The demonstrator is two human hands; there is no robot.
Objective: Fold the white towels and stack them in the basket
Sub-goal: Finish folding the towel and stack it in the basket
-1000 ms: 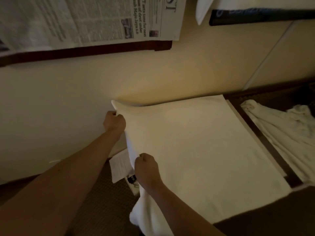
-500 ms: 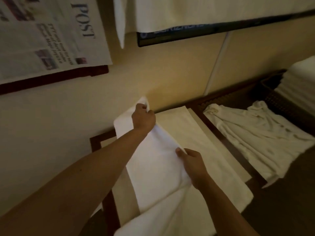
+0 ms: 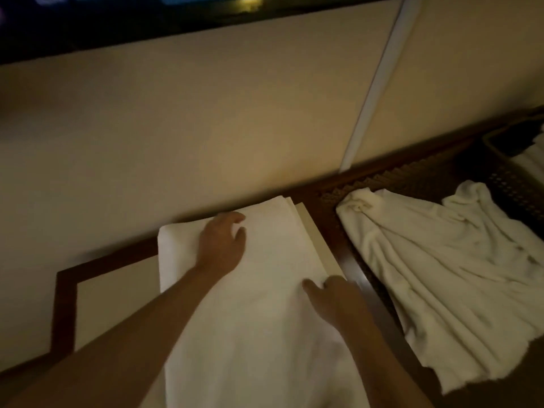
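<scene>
- Here, a dim, warm-lit view looks down along two bare forearms that reach in from the bottom of the frame toward a cream wall (image 3: 223,119).
- A white towel (image 3: 265,319), folded lengthwise into a long strip, fills the lower centre. It runs from the wall down to the bottom edge and lies on a cream surface with a dark wood border (image 3: 66,293).
- The left hand (image 3: 222,245) rests flat on the far end of this towel, just left of centre. Its fingers are relaxed and slightly spread, gripping nothing.
- The right hand (image 3: 332,298) lies on the towel's right edge, lower and right of centre. Its fingers look loosely extended against the cloth; motion blur hides whether any fingertip pinches the edge.
- A second white towel (image 3: 447,266) lies crumpled and unfolded at the right of the frame, on a dark woven surface (image 3: 412,176), apart from the folded strip.
- A dark woven basket (image 3: 512,172) sits at the far right edge. Pale towels (image 3: 532,160) show inside it, mostly cut off by the frame.
- A pale vertical strip (image 3: 374,83) runs down the wall at the upper right.
- A dark frame or screen edge (image 3: 176,16) crosses the top of the picture.
</scene>
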